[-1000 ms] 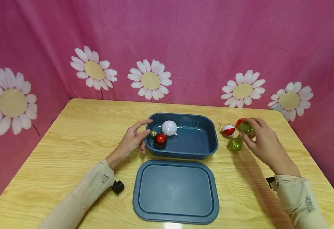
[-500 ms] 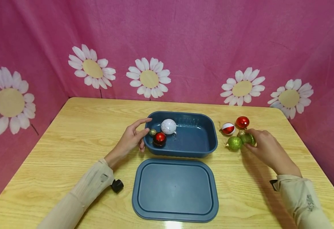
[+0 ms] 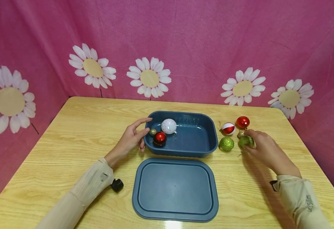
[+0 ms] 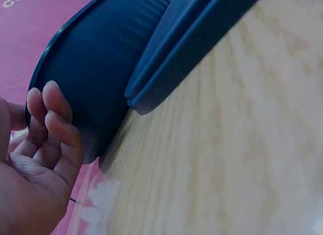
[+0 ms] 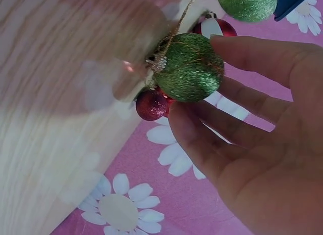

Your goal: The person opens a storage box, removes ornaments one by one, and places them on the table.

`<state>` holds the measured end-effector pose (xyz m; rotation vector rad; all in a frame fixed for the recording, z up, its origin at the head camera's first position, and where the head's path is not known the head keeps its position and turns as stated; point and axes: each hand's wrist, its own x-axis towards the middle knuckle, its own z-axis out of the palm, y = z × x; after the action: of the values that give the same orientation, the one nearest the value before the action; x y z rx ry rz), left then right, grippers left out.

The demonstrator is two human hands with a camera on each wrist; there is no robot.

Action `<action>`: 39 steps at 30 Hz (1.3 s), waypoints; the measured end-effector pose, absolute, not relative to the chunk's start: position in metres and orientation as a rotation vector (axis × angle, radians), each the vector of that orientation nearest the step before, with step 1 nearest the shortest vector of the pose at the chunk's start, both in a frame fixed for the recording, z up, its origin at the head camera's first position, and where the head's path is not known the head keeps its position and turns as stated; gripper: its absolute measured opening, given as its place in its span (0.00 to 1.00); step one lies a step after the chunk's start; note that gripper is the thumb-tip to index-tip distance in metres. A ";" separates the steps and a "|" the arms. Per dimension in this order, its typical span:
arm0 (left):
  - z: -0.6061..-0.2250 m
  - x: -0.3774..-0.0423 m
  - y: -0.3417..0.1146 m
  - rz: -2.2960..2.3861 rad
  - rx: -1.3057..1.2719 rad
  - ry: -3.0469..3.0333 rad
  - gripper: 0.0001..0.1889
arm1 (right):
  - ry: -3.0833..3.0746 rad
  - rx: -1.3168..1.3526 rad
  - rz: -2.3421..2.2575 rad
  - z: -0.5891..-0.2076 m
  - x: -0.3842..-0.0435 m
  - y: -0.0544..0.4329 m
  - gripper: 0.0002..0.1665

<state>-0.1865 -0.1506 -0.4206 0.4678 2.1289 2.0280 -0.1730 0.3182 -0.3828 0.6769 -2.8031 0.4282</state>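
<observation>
My left hand (image 3: pixel 129 140) rests at the left end of a dark blue box (image 3: pixel 212 140), its index fingertip and thumb at the rim. In the left wrist view its other fingers (image 4: pixel 63 131) are loosely bent beside the outer wall. Inside the box's left part sit a speckled white bauble (image 3: pixel 168 126), a shiny red bauble (image 3: pixel 159 139) and a small gold bauble (image 3: pixel 153 132). Right of the box, my right hand (image 3: pixel 265 149) pinches a green bauble (image 5: pixel 189 68) with a gold loop. Another glittery green bauble (image 3: pixel 227 144) lies between that hand and the box.
A red-and-white bauble (image 3: pixel 228 128), a shiny red bauble (image 3: pixel 242 122) and a small gold bauble (image 3: pixel 241 134) lie close around the right hand. The box's blue lid (image 3: pixel 174 189) lies flat in front of it on the wooden table (image 3: pixel 98 121). A flowered pink cloth (image 3: pixel 195 57) hangs behind.
My right hand has come down toward me with the green bauble, uncovering the shiny red one. The other green bauble has shifted left toward the box. My left hand has stayed put.
</observation>
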 end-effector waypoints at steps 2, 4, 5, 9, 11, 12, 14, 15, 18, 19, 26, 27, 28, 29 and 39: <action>-0.421 -0.187 -0.151 2.029 0.471 2.127 0.24 | -2.785 0.688 0.429 -0.382 -0.172 0.318 0.25; -0.422 -0.187 -0.151 2.030 0.477 2.129 0.24 | -2.765 0.702 0.432 -0.380 -0.173 0.318 0.25; -0.422 -0.187 -0.152 2.032 0.482 2.128 0.24 | -2.753 0.710 0.429 -0.380 -0.173 0.317 0.24; -0.423 -0.188 -0.152 2.036 0.490 2.127 0.24 | -2.708 0.725 0.418 -0.376 -0.172 0.314 0.22; -0.423 -0.188 -0.152 2.040 0.486 2.121 0.24 | -2.700 0.719 0.415 -0.374 -0.170 0.310 0.22; -0.423 -0.188 -0.152 2.042 0.482 2.118 0.24 | -2.703 0.713 0.416 -0.372 -0.170 0.308 0.22; -0.423 -0.188 -0.152 2.045 0.474 2.113 0.24 | -2.709 0.708 0.417 -0.370 -0.168 0.304 0.23; -0.422 -0.188 -0.152 2.045 0.472 2.111 0.24 | -2.711 0.708 0.415 -0.368 -0.167 0.302 0.23; -0.422 -0.187 -0.152 2.042 0.462 2.117 0.24 | -2.704 0.715 0.407 -0.366 -0.166 0.294 0.23; -0.423 -0.187 -0.152 2.039 0.461 2.121 0.24 | -2.697 0.722 0.406 -0.365 -0.166 0.292 0.23; -0.423 -0.185 -0.154 2.034 0.464 2.143 0.24 | -2.685 0.737 0.412 -0.361 -0.166 0.273 0.23; -0.423 -0.184 -0.154 2.037 0.462 2.142 0.24 | -2.683 0.741 0.404 -0.360 -0.166 0.271 0.23; -0.423 -0.185 -0.154 2.041 0.462 2.139 0.24 | -2.681 0.742 0.403 -0.360 -0.167 0.268 0.23; -0.423 -0.185 -0.154 2.043 0.465 2.135 0.24 | -2.677 0.747 0.401 -0.360 -0.168 0.265 0.23; -0.422 -0.187 -0.151 2.030 0.460 2.130 0.23 | -2.725 0.793 0.427 -0.357 -0.166 0.230 0.23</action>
<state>-0.1867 -0.1513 -0.4221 0.4603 2.1305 2.0296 -0.1659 0.2304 -0.3568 0.7928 -2.7248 0.4268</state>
